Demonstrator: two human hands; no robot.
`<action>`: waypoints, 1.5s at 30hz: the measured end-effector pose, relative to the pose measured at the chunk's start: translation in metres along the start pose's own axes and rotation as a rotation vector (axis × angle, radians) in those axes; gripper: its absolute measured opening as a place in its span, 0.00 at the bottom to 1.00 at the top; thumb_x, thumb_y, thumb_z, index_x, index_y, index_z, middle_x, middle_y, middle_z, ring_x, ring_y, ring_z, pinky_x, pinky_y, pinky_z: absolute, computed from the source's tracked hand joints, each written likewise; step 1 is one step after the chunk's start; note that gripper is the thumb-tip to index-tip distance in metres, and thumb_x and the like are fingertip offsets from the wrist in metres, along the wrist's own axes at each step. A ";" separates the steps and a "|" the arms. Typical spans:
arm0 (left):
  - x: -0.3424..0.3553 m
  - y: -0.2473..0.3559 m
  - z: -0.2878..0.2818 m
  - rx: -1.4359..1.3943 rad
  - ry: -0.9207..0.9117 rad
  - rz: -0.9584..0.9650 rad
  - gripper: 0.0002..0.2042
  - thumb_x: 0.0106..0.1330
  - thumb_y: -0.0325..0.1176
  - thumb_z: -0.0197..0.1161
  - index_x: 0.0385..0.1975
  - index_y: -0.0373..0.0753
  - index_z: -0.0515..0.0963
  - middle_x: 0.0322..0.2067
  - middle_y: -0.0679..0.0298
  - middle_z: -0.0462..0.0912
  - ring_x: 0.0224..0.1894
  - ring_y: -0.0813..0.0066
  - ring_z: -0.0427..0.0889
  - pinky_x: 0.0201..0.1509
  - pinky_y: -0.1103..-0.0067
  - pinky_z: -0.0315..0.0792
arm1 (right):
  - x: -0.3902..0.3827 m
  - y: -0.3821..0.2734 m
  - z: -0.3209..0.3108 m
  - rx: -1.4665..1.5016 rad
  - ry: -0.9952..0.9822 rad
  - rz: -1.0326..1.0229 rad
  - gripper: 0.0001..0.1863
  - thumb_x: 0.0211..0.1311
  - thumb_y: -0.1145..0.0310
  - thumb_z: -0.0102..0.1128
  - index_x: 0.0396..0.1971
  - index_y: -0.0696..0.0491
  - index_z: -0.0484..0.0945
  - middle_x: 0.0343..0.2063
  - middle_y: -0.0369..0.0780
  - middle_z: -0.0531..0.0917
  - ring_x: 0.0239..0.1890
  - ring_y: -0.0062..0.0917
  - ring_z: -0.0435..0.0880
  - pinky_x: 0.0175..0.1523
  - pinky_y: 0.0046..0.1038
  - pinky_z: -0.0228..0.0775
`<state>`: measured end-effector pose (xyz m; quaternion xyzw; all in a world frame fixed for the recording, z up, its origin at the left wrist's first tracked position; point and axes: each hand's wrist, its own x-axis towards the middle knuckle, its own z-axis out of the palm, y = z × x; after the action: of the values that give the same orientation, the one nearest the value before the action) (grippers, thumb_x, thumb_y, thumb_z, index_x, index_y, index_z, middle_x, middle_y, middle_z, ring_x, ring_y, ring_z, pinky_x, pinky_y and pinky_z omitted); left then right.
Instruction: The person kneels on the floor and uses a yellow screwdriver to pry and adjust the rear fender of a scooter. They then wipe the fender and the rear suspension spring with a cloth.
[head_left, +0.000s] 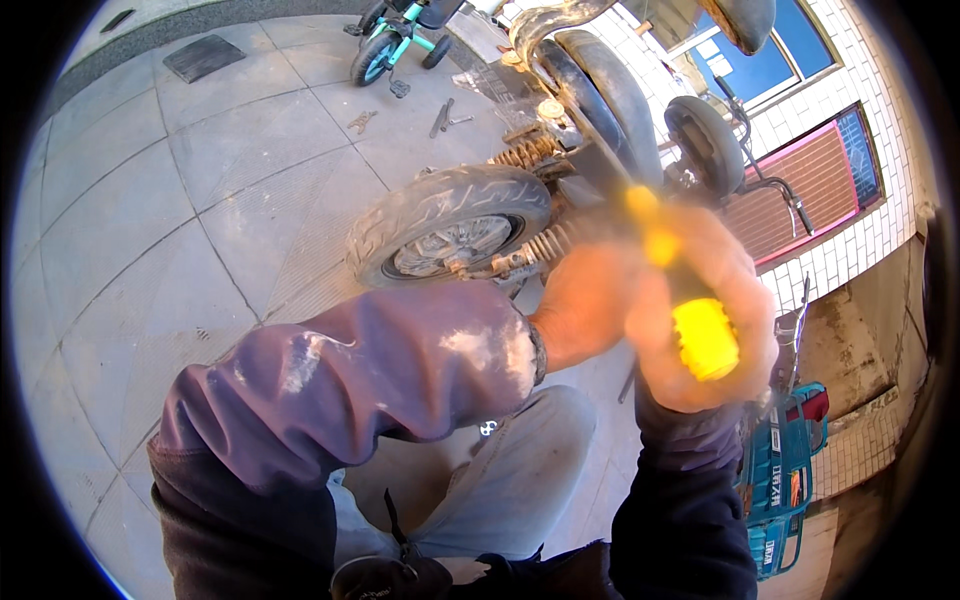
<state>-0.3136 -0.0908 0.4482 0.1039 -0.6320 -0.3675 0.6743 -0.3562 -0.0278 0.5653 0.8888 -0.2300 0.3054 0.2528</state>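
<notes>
The right grip [742, 290] clasps a blurred tool handle [707, 340], bright yellow and dark, its end ridged; whether the left grip [585, 305] grasps it, I cannot tell.

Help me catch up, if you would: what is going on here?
A person is low down, knees bent, at a worn motorbike-like vehicle. The right hand grips a yellow-and-black handled tool, blurred in the picture. The left hand is close beside it; what its fingers hold, if anything, is unclear. A dusty wheel with a coil spring next to it lies just beyond the hands, and loose metal hand tools lie on the paving.
</notes>
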 end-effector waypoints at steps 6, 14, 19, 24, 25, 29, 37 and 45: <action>-0.006 -0.012 0.014 -0.305 0.056 0.008 0.14 0.55 0.38 0.63 0.37 0.36 0.78 0.34 0.56 0.82 0.39 0.59 0.82 0.40 0.67 0.74 | -0.002 -0.005 0.009 -0.117 -0.158 -0.182 0.20 0.39 0.81 0.70 0.36 0.59 0.76 0.41 0.46 0.81 0.36 0.36 0.83 0.40 0.29 0.79; 0.019 -0.005 -0.046 0.571 -1.052 -0.211 0.09 0.51 0.24 0.57 0.29 0.28 0.80 0.27 0.51 0.83 0.29 0.56 0.83 0.29 0.64 0.77 | -0.011 0.004 -0.008 -0.051 -0.097 -0.071 0.24 0.38 0.81 0.71 0.41 0.59 0.74 0.41 0.47 0.81 0.35 0.38 0.83 0.41 0.30 0.79; 0.085 0.073 -0.142 0.828 -0.578 -0.411 0.14 0.64 0.36 0.55 0.27 0.30 0.78 0.23 0.54 0.81 0.30 0.64 0.84 0.32 0.73 0.77 | -0.020 0.008 0.003 -0.065 -0.069 -0.099 0.21 0.40 0.80 0.71 0.39 0.58 0.76 0.40 0.46 0.81 0.35 0.36 0.83 0.41 0.29 0.78; 0.103 0.070 -0.189 0.591 0.040 -0.333 0.18 0.62 0.42 0.62 0.37 0.28 0.79 0.28 0.52 0.83 0.26 0.67 0.83 0.29 0.76 0.77 | -0.022 -0.008 0.024 -0.131 -0.189 -0.218 0.22 0.33 0.82 0.70 0.36 0.57 0.78 0.40 0.43 0.82 0.36 0.37 0.81 0.40 0.30 0.76; 0.100 0.037 -0.176 0.656 0.234 -0.164 0.16 0.63 0.40 0.60 0.34 0.28 0.79 0.25 0.54 0.82 0.22 0.69 0.82 0.26 0.77 0.76 | -0.022 -0.010 0.025 -0.139 -0.196 -0.227 0.21 0.34 0.82 0.69 0.36 0.57 0.78 0.40 0.42 0.82 0.36 0.36 0.81 0.40 0.29 0.76; 0.096 0.012 -0.160 0.415 0.192 -0.228 0.27 0.66 0.49 0.60 0.52 0.28 0.71 0.30 0.56 0.81 0.24 0.79 0.82 0.24 0.86 0.73 | -0.020 -0.014 0.013 -0.155 -0.173 -0.154 0.19 0.38 0.81 0.68 0.36 0.56 0.79 0.40 0.42 0.82 0.35 0.33 0.81 0.39 0.27 0.77; 0.097 0.005 -0.171 0.434 0.130 -0.162 0.24 0.62 0.41 0.65 0.51 0.29 0.75 0.27 0.59 0.80 0.20 0.79 0.79 0.24 0.84 0.72 | 0.005 -0.010 0.007 -0.071 -0.056 -0.033 0.20 0.41 0.82 0.69 0.38 0.55 0.77 0.37 0.42 0.83 0.33 0.30 0.82 0.38 0.25 0.77; 0.099 0.024 -0.199 0.088 0.271 -0.341 0.11 0.63 0.32 0.58 0.29 0.29 0.79 0.21 0.60 0.80 0.16 0.77 0.79 0.17 0.84 0.69 | 0.095 0.011 0.020 0.261 0.095 0.344 0.07 0.55 0.75 0.67 0.34 0.57 0.81 0.28 0.36 0.84 0.24 0.12 0.77 0.29 0.12 0.67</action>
<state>-0.1275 -0.2004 0.5033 0.2873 -0.5242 -0.4309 0.6761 -0.2867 -0.0723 0.6176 0.8464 -0.3244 0.4126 0.0903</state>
